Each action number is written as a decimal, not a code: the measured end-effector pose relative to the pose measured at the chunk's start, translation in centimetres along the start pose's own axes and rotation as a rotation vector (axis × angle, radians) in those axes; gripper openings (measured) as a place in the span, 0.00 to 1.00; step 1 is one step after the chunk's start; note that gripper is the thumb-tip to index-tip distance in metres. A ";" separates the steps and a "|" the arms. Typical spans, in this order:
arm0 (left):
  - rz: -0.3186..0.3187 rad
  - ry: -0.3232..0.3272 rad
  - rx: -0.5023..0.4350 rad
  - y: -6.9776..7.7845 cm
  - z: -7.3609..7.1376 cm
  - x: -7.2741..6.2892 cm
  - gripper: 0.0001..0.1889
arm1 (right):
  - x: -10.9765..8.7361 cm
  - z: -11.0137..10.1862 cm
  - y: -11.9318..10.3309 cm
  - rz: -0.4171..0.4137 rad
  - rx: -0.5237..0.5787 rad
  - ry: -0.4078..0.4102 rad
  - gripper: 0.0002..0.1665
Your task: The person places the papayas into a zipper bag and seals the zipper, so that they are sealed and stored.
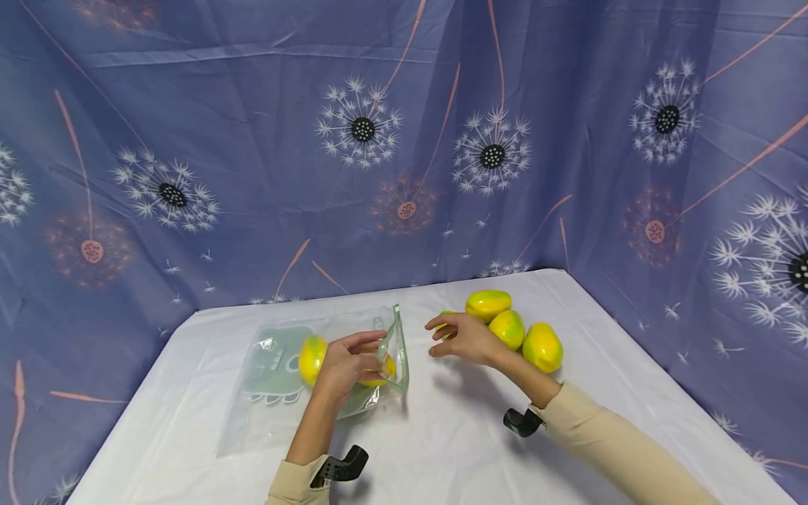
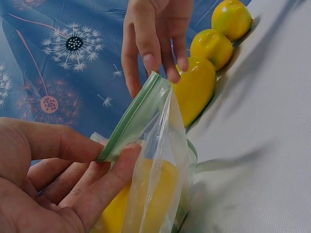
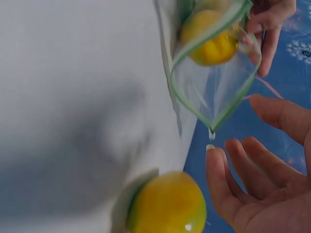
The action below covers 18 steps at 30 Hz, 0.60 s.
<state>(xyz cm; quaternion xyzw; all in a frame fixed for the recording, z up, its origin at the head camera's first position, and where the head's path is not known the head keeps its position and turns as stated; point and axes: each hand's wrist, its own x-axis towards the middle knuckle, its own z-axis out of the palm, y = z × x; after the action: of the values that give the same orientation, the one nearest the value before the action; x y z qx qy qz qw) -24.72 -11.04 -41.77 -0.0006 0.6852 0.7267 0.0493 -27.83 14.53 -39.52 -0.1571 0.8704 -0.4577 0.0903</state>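
Note:
A clear zip bag with a green zip edge and a pale green print lies on the white table. Inside it are two yellow-green mangoes, one of them partly behind my left hand. That hand pinches the green zip edge between thumb and fingers, and the bag's mouth gapes toward the right. My right hand hovers just right of the mouth, fingers spread and loosely bent, holding nothing. Beside and behind it are several loose mangoes; one is mostly hidden by the hand.
The white tablecloth covers the table. A blue-purple curtain with dandelion prints hangs behind and along the sides. Each wrist carries a black strap-on mount.

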 end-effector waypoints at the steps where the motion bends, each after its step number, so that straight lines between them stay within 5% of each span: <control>1: -0.002 0.001 -0.003 0.0 0.0 0.0 0.29 | -0.1 -0.3 0.0 -0.001 -0.012 0.013 0.28; 18: -0.012 0.006 -0.020 -0.2 -0.2 0.2 0.29 | -1.1 -3.5 1.4 -0.035 -0.206 0.234 0.33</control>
<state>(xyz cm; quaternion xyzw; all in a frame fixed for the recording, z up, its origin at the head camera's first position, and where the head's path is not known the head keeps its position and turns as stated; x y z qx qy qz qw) -24.89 -11.17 -42.02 -0.0074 0.6778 0.7334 0.0517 -28.14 18.38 -38.67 -0.1262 0.9145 -0.3827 -0.0361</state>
